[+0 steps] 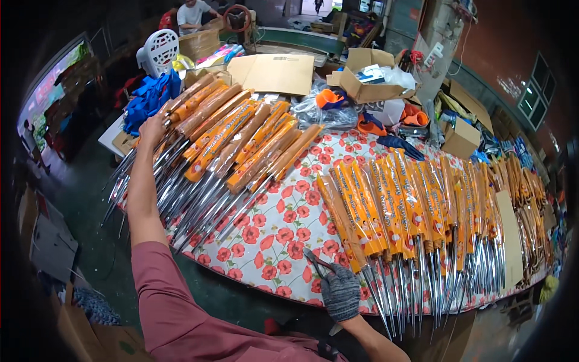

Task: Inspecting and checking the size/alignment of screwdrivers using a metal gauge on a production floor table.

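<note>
At the left pile, my bare left hand (152,128) closes round the handle end of the outermost packed skewers (172,114); its fingertips are partly hidden. The pile consists of long metal skewers with brown wooden handles, many in orange printed sleeves (223,136), rods pointing toward me. My right hand (341,294), in a grey knitted glove, grips a dark hand tool like pliers (315,260) near the table's front edge, its jaws pointing away and left. Just right of that hand lies a second row of orange-sleeved skewers (398,205), rods overhanging the near edge.
A red-flowered cloth (283,223) covers the table. Behind the piles are a flat cardboard sheet (271,73), an open carton (374,75), clear plastic bags (322,111) and blue cloth (151,99). More skewers (531,211) lie far right. Another person (193,15) is at the back.
</note>
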The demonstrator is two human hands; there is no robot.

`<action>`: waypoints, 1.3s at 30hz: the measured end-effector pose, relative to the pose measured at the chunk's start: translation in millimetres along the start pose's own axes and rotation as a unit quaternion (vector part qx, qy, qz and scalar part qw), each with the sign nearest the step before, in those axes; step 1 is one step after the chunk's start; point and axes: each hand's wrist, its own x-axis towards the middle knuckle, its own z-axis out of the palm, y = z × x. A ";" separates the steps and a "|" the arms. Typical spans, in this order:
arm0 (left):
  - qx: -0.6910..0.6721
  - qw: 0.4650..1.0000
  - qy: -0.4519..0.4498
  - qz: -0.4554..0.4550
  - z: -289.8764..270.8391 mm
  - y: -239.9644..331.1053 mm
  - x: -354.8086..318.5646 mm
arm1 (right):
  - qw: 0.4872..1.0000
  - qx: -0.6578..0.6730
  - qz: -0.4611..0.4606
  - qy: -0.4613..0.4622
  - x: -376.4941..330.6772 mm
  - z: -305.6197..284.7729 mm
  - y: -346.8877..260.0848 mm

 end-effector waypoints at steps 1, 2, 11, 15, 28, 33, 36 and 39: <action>0.028 1.000 -0.002 -0.014 3.7 -8.4 -4.5 | 1.000 0.009 -0.012 0.008 -0.9 0.7 1.0; 0.002 1.000 0.001 -0.016 9.1 -15.3 -8.4 | 1.000 0.011 -0.018 -0.015 -1.4 1.8 1.7; -0.072 0.997 0.032 0.002 7.7 -42.4 -61.9 | 0.998 0.009 -0.051 0.032 -2.0 1.8 0.9; -0.057 0.998 0.012 -0.030 -26.0 -30.1 -85.1 | 0.998 0.017 -0.054 0.042 -2.8 5.2 2.7; -0.338 0.761 -0.074 0.548 6.0 133.7 -528.0 | 0.991 0.026 -0.130 0.036 -34.4 8.1 1.8; -0.356 0.789 -0.469 0.176 146.0 106.7 -721.3 | 0.982 -0.033 -0.188 0.009 -40.0 -2.9 -7.7; -0.337 0.721 -0.599 0.091 216.2 114.6 -797.6 | 0.983 -0.046 -0.177 -0.026 -37.3 4.7 -11.6; -0.370 0.595 -0.714 -0.011 243.5 127.0 -828.4 | 0.976 -0.095 -0.195 0.002 -39.1 7.0 -13.6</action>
